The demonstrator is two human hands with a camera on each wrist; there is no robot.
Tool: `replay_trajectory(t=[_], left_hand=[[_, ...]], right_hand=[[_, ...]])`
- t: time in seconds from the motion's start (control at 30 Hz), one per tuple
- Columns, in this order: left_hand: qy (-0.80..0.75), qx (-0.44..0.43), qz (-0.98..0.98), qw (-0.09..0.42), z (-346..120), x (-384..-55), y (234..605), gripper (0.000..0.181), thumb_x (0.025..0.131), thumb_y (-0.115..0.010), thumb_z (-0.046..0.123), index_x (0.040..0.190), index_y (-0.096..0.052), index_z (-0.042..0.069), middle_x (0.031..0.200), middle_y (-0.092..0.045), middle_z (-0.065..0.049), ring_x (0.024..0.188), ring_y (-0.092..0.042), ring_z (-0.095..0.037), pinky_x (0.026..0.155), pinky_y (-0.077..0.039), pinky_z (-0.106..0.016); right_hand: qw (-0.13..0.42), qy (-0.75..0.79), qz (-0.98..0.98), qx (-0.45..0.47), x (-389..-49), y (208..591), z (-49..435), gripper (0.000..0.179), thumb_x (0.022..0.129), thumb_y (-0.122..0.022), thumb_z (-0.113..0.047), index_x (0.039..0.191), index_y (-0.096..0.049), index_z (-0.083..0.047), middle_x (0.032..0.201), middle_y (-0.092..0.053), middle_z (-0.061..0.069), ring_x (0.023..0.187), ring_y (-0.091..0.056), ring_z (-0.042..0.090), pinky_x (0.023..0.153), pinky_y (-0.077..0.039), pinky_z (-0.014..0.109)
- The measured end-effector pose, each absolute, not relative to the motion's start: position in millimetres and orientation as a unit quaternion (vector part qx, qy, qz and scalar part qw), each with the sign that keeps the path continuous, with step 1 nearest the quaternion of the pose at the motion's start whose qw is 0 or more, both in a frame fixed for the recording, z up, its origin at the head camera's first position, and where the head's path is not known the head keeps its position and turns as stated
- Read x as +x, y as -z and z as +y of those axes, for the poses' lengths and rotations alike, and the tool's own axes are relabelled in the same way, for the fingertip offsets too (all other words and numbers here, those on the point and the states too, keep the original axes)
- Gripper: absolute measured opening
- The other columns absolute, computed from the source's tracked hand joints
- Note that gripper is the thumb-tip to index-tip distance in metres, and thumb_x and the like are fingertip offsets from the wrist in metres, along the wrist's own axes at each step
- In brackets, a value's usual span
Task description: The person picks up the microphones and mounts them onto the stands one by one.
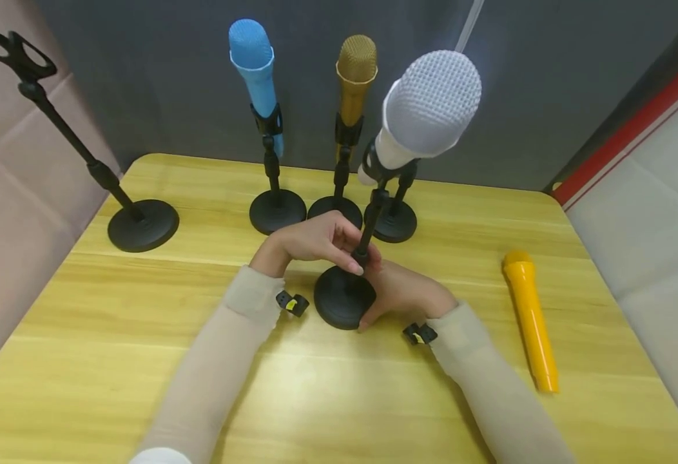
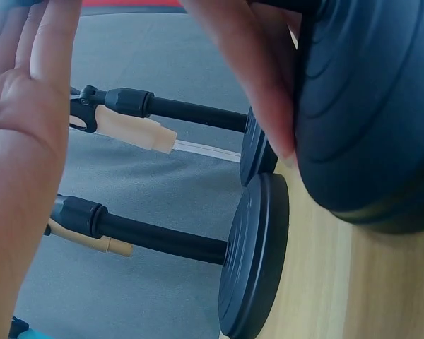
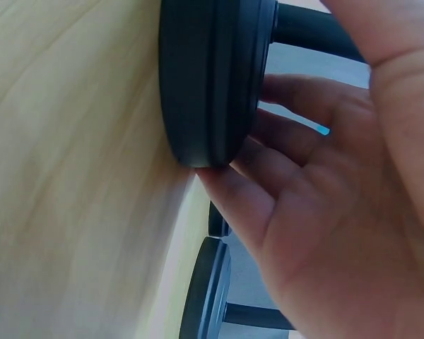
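A white microphone (image 1: 432,103) sits in the clip of a black microphone stand (image 1: 345,298), tilted toward the camera. My left hand (image 1: 321,238) holds the lower pole of this stand, thumb and fingers around it just above the round base. From the right, my right hand (image 1: 403,290) grips the base, thumb at its near edge. In the right wrist view, several fingertips of the right hand (image 3: 339,205) bear against the base's rim (image 3: 208,85), close over the wood. The left wrist view shows the left palm (image 2: 21,141) beside the pole; its fingertips are out of frame.
Behind stand a blue microphone (image 1: 260,84) and a gold microphone (image 1: 353,84) on stands, plus another stand (image 1: 394,222) partly hidden by the white one. An empty-clipped stand (image 1: 142,224) is at left. A yellow microphone (image 1: 530,322) lies on the wooden table (image 1: 292,399) at right.
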State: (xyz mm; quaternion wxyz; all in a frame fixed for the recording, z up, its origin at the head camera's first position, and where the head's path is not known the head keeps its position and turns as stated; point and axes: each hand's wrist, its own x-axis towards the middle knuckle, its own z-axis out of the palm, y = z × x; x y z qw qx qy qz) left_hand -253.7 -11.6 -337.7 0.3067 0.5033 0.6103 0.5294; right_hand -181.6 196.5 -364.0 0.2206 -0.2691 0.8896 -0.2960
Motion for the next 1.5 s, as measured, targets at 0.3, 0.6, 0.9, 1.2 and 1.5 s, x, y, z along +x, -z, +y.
replay_trajectory(t=[0.3,0.6,0.9,1.2,1.5], left_hand=[[-0.528,0.510,0.619,0.279,-13.7,-252.6,339.3,0.020,0.087,-0.074,-0.001,0.107,-0.074,-0.003,0.094,-0.078,-0.011,0.088,-0.074,-0.021,0.085,-0.059,-0.034],[-0.540,0.496,0.629,0.258,-15.2,-245.2,339.8,0.019,0.087,-0.076,0.000,0.106,-0.075,-0.004,0.094,-0.079,-0.010,0.089,-0.075,-0.020,0.086,-0.060,-0.036],[-0.580,0.469,0.631,0.214,-16.2,-229.0,341.4,0.024,0.086,-0.077,-0.002,0.109,-0.074,-0.007,0.100,-0.077,-0.019,0.095,-0.076,-0.018,0.089,-0.061,-0.040],[-0.618,0.411,0.647,0.175,-17.8,-210.3,346.9,0.026,0.086,-0.076,-0.003,0.112,-0.074,-0.006,0.104,-0.077,-0.020,0.098,-0.076,-0.016,0.092,-0.060,-0.037],[-0.571,0.372,0.721,0.125,-12.6,-200.2,336.2,0.020,0.083,-0.084,0.012,0.102,-0.080,0.009,0.094,-0.080,-0.003,0.093,-0.077,-0.012,0.088,-0.061,-0.029]], right_hand=[[0.216,0.279,0.898,-0.262,-183.1,365.3,194.9,0.117,0.063,-0.099,-0.027,0.156,-0.032,-0.004,0.157,-0.044,0.012,0.137,-0.049,0.024,0.120,-0.037,0.046],[0.217,0.262,0.903,-0.263,-180.8,362.2,194.5,0.114,0.064,-0.098,-0.029,0.154,-0.034,-0.002,0.153,-0.048,0.014,0.136,-0.051,0.024,0.119,-0.037,0.046],[0.213,0.270,0.901,-0.263,-180.1,362.1,195.0,0.117,0.064,-0.098,-0.029,0.157,-0.031,-0.004,0.158,-0.043,0.012,0.142,-0.046,0.025,0.122,-0.033,0.047],[0.224,0.272,0.900,-0.257,-180.2,367.2,192.2,0.119,0.065,-0.098,-0.028,0.159,-0.028,-0.007,0.161,-0.039,0.009,0.143,-0.044,0.024,0.122,-0.033,0.046],[0.226,0.273,0.900,-0.252,-179.1,365.8,195.8,0.113,0.064,-0.098,-0.029,0.155,-0.035,-0.007,0.155,-0.045,0.010,0.137,-0.049,0.024,0.119,-0.038,0.046]])
